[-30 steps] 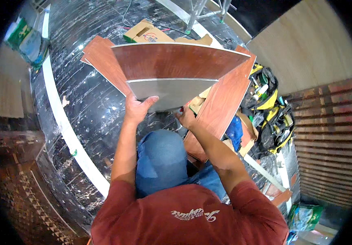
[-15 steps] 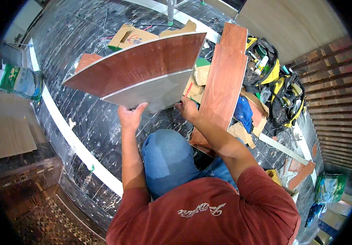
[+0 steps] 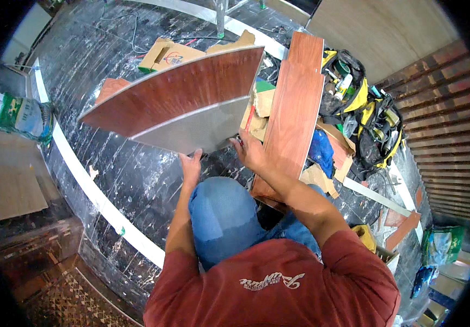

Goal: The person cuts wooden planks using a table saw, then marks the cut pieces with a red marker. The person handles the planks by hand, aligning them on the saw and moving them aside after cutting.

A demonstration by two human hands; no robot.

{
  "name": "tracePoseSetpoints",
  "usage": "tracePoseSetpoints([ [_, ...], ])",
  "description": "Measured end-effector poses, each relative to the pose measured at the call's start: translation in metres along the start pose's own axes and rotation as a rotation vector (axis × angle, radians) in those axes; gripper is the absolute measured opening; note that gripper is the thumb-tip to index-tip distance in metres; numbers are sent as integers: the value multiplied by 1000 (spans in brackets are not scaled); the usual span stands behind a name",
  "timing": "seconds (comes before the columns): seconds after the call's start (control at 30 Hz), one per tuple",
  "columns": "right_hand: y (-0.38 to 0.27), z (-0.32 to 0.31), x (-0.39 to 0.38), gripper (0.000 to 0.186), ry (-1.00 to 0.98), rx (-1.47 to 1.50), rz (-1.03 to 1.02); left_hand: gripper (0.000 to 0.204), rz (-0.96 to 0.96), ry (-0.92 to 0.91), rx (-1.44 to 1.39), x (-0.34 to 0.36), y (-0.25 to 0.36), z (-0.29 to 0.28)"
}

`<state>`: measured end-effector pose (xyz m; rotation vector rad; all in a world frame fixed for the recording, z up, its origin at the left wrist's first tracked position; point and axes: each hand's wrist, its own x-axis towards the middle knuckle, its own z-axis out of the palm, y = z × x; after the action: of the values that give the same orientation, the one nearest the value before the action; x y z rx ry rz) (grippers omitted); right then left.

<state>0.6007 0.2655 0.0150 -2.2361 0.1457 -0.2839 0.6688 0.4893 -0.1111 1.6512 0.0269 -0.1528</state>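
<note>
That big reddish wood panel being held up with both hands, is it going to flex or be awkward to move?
The wood-veneer panel probably stays stiff: its edges look straight apart from lens bend. It is wide, gripped only at its near corner by the left hand and right hand, so it may swing or tip. The glossy face could be slippery.

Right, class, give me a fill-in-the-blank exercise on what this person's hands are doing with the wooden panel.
1. Both hands grip the near edge of a reddish ____ panel with a grey strip.
2. The left hand holds it just above a knee in ____ jeans.
3. Beside the right hand a long plank lies on the ____.
4. Right of the plank sits a black and ____ tool bag.

Missing words: wooden; blue; floor; yellow
</note>
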Motion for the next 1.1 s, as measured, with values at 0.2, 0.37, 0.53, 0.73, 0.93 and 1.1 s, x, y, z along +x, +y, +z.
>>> tracePoseSetpoints([
  [0.2,6,2,5,30,76,-85,-68,102,-6,108,204,9,-16,10],
  [0.37,4,8,5,25,54,-147,7,105,-112,115,221,-4,8,15],
  [0.53,32,24,17,18,13,92,65,98,-46,119,256,0,3,3],
  [0.73,39,5,32,18,-59,21,-133,94,79,65,163,6,8,8],
  [0.93,55,4,35,17,-76,-96,-220,95,143,64,187,5,7,7],
  [1.1,60,-4,40,15,-139,-51,-165,80,133,-25,-72,4,60,-4],
])
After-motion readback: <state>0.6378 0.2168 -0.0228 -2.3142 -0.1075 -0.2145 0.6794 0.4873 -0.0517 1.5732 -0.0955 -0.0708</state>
